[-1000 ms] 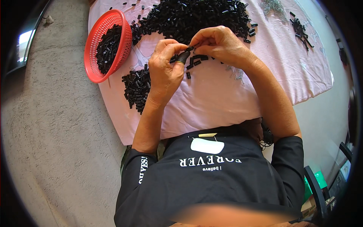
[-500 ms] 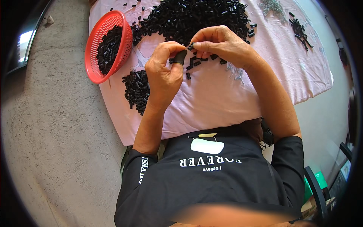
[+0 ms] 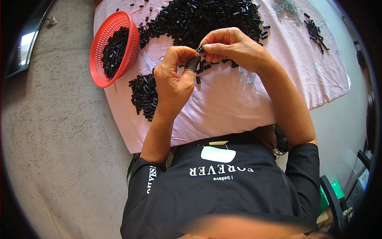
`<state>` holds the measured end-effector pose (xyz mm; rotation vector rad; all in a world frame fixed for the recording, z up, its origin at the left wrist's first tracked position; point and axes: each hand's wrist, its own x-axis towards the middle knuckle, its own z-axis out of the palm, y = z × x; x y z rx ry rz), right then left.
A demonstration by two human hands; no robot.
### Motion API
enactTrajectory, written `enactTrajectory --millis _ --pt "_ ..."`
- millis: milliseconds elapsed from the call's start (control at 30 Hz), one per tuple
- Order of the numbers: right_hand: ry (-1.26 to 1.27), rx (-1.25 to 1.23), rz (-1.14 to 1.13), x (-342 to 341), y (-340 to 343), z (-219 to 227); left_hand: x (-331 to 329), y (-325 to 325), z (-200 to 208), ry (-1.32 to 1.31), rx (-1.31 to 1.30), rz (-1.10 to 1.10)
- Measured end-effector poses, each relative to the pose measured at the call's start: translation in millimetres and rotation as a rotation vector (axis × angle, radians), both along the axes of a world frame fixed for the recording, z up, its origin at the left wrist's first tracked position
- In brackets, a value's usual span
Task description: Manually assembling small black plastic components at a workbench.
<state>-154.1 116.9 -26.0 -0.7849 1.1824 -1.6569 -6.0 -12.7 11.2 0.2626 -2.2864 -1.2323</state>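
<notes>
My right hand (image 3: 234,47) pinches a small black cylindrical piece (image 3: 200,49) between thumb and fingertips. Right up against it is my left hand (image 3: 175,75), its fingers closed, with a dark finger cot (image 3: 192,63) over the thumb. Whatever lies between the left fingertips is too small to make out. Beneath and beside the hands, loose black pieces (image 3: 207,67) lie on the pink cloth (image 3: 223,103). Just beyond them rises a large heap of the same black pieces (image 3: 203,18).
A red plastic basket (image 3: 134,44), tilted and partly filled with black pieces, is at the left. Nearer me lies a smaller pile (image 3: 144,95). Thin silvery metal parts (image 3: 248,76) lie by my right wrist, more (image 3: 287,10) farther back. Dark slender pieces (image 3: 315,34) sit far right.
My left hand has shifted slightly to the right, and its covered thumb has swung up toward the black piece. The right hand has barely moved.
</notes>
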Motion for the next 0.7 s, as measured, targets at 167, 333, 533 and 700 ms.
enactTrajectory --millis 167,333,533,700 --pt "0.027 0.005 0.026 0 0 2 1 -2 2 -0.072 -0.028 0.003" --pt "0.044 0.018 0.040 1 1 1 -1 2 11 -0.128 0.102 0.020" --pt "-0.216 -0.050 0.054 0 0 -3 -2 -2 4 -0.094 0.109 -0.007" --pt "-0.273 -0.090 0.025 -1 0 -3 -9 -4 -2 -0.053 -0.032 0.057"
